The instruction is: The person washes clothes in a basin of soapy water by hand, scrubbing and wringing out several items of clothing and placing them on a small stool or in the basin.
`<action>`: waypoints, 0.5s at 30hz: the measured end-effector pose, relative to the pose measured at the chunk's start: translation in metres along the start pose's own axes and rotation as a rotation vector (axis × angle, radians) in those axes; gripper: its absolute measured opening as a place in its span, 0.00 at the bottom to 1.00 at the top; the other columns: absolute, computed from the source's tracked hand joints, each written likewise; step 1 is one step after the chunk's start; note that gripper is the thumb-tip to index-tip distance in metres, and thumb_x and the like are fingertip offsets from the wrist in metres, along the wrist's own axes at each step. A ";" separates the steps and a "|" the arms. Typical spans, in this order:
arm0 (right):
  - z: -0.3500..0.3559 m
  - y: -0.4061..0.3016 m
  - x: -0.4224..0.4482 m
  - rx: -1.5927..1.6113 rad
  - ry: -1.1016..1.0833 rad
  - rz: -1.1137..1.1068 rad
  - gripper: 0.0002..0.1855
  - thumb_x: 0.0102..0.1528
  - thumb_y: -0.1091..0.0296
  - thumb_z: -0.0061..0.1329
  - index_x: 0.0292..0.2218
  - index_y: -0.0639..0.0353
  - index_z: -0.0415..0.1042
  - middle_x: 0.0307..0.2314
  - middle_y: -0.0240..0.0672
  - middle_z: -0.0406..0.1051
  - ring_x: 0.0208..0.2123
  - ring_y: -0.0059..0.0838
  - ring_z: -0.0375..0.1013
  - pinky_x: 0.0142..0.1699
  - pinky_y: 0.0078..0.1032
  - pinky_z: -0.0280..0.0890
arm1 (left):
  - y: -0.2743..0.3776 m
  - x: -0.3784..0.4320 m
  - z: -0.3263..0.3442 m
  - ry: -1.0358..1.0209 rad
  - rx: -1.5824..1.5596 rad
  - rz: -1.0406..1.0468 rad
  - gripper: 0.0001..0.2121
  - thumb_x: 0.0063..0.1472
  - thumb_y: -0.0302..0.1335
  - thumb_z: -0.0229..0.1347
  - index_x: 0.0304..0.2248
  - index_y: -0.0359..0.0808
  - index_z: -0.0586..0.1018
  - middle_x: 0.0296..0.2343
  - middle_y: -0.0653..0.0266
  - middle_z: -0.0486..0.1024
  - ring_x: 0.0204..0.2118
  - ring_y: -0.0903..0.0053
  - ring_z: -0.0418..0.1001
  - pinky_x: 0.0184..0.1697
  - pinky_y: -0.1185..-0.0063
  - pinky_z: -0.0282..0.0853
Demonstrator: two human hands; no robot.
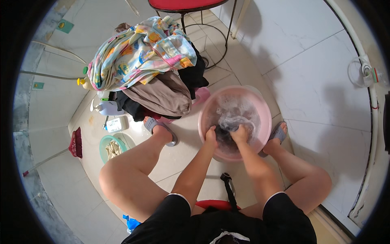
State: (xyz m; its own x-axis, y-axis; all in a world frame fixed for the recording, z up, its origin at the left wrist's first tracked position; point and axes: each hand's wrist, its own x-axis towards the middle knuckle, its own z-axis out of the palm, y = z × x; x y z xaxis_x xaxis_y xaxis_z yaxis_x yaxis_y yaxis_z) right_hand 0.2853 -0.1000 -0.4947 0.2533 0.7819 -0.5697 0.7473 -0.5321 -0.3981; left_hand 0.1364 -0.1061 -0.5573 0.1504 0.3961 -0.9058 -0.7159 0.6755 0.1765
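Observation:
A pink plastic basin (265,120) stands on the floor between my feet, holding cloudy, sudsy water (231,100). Dark wet cloth (224,138) lies in it, partly under the water. My left hand (211,136) grips the cloth at the basin's left side. Across from it, my right hand (240,134) is closed on the same cloth, its fingertips hidden by foam and fabric. White suds (233,120) gather just beyond my right hand.
Left of the basin rises a heap of clothes with a colourful patterned cloth (143,52) on top. Nearby are a pump bottle (108,108), a white bottle (116,124) and a small green basin (103,149). A red-seated stool (186,4) stands ahead; a shower head (225,177) lies nearer me.

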 end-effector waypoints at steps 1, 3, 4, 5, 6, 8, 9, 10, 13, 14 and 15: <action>0.006 -0.007 -0.005 0.049 0.095 0.123 0.41 0.34 0.62 0.61 0.50 0.59 0.61 0.52 0.54 0.53 0.54 0.53 0.55 0.56 0.39 0.55 | 0.002 -0.002 0.003 0.029 -0.001 0.015 0.17 0.60 0.39 0.45 0.43 0.39 0.72 0.41 0.63 0.73 0.45 0.64 0.68 0.50 0.61 0.62; 0.041 -0.010 -0.002 0.170 0.374 0.082 0.34 0.33 0.66 0.60 0.44 0.64 0.66 0.48 0.52 0.62 0.51 0.48 0.61 0.56 0.33 0.56 | 0.003 -0.005 0.016 0.013 0.047 -0.016 0.16 0.60 0.40 0.47 0.42 0.39 0.73 0.38 0.64 0.73 0.42 0.66 0.70 0.47 0.65 0.64; 0.042 -0.016 -0.005 0.451 0.234 0.038 0.31 0.34 0.67 0.59 0.42 0.64 0.67 0.43 0.50 0.66 0.46 0.43 0.66 0.51 0.31 0.60 | 0.009 -0.007 0.019 -0.022 0.055 -0.036 0.16 0.60 0.41 0.48 0.41 0.39 0.73 0.37 0.65 0.73 0.39 0.69 0.71 0.44 0.68 0.66; 0.042 -0.023 -0.007 0.730 0.089 -0.004 0.28 0.35 0.68 0.58 0.40 0.64 0.68 0.38 0.48 0.70 0.41 0.38 0.70 0.47 0.30 0.64 | 0.014 -0.009 0.023 -0.058 0.066 -0.058 0.16 0.60 0.42 0.49 0.40 0.40 0.73 0.35 0.66 0.73 0.37 0.71 0.71 0.41 0.71 0.68; 0.044 -0.031 -0.013 0.748 0.138 -0.136 0.24 0.37 0.70 0.57 0.39 0.64 0.69 0.32 0.42 0.71 0.36 0.32 0.70 0.43 0.27 0.65 | 0.025 -0.031 0.039 -0.106 0.013 -0.066 0.16 0.60 0.45 0.50 0.38 0.42 0.74 0.30 0.68 0.73 0.32 0.74 0.72 0.35 0.76 0.69; 0.034 -0.066 -0.043 0.792 0.187 -0.254 0.17 0.39 0.71 0.58 0.32 0.64 0.69 0.24 0.33 0.72 0.27 0.23 0.69 0.36 0.24 0.67 | 0.038 -0.038 0.030 -0.308 -0.099 0.009 0.15 0.60 0.44 0.49 0.37 0.41 0.73 0.28 0.68 0.72 0.29 0.75 0.71 0.33 0.76 0.69; 0.015 -0.090 -0.066 0.894 0.060 -0.129 0.14 0.43 0.68 0.59 0.28 0.65 0.68 0.20 0.35 0.71 0.24 0.23 0.69 0.31 0.25 0.66 | 0.041 -0.025 0.014 -0.445 -0.082 0.083 0.15 0.60 0.43 0.49 0.37 0.40 0.73 0.29 0.67 0.72 0.31 0.75 0.71 0.34 0.76 0.69; 0.013 -0.091 -0.070 0.727 0.242 -0.310 0.14 0.44 0.64 0.58 0.26 0.63 0.68 0.19 0.38 0.71 0.22 0.31 0.70 0.29 0.28 0.65 | 0.042 -0.017 0.019 -0.341 -0.091 0.080 0.14 0.61 0.40 0.48 0.39 0.38 0.72 0.32 0.66 0.71 0.35 0.75 0.71 0.38 0.75 0.69; -0.003 -0.089 -0.066 0.406 0.526 -0.524 0.15 0.49 0.62 0.54 0.20 0.59 0.65 0.17 0.43 0.67 0.20 0.46 0.68 0.26 0.36 0.63 | 0.031 -0.051 0.037 -0.254 0.056 0.169 0.16 0.63 0.43 0.42 0.37 0.40 0.72 0.27 0.64 0.72 0.32 0.70 0.72 0.38 0.70 0.70; -0.004 -0.086 -0.055 0.383 0.608 -0.558 0.16 0.51 0.61 0.52 0.18 0.58 0.63 0.15 0.42 0.66 0.19 0.47 0.67 0.25 0.39 0.61 | 0.025 -0.057 0.049 -0.274 -0.138 0.119 0.14 0.64 0.35 0.40 0.42 0.36 0.71 0.36 0.62 0.71 0.39 0.70 0.70 0.44 0.72 0.68; -0.010 -0.080 -0.046 0.300 0.604 -0.494 0.14 0.53 0.61 0.48 0.21 0.59 0.66 0.16 0.42 0.68 0.19 0.48 0.67 0.27 0.39 0.62 | 0.025 -0.073 0.062 -0.260 -0.227 -0.025 0.15 0.65 0.35 0.38 0.43 0.36 0.71 0.38 0.61 0.72 0.41 0.69 0.71 0.47 0.69 0.66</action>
State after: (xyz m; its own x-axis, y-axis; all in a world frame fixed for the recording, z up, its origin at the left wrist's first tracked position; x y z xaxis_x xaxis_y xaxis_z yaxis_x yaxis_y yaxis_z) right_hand 0.2203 -0.0900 -0.4292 0.2891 0.9422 0.1696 0.6849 -0.0798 -0.7243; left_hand 0.1498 -0.0800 -0.4627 0.3181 0.5461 -0.7750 -0.8385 0.5435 0.0388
